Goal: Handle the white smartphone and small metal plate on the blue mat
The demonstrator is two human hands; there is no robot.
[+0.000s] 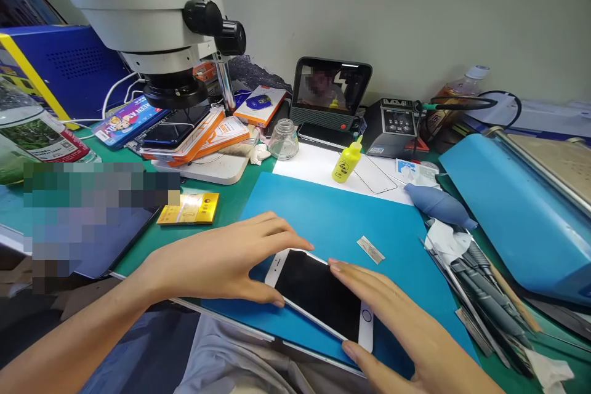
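Observation:
A white smartphone (318,292) with a dark screen and a round home button lies face up on the blue mat (295,203). My left hand (231,258) is at its upper-left end, index fingertip on the far edge and thumb along the near edge. At the home-button end, my right hand (397,314) spans the phone, fingertips at the far long edge and thumb at the near corner. Both hands hold the phone by its edges. Beyond it on the mat lies a small silvery strip (370,250).
A microscope (152,31) looms at the back left over stacked boxes. A yellow dropper bottle (347,161), a glass jar (284,139) and a small screen device (330,89) stand behind the mat. Tweezers and other tools (489,295) lie right, near a blue air blower (438,205).

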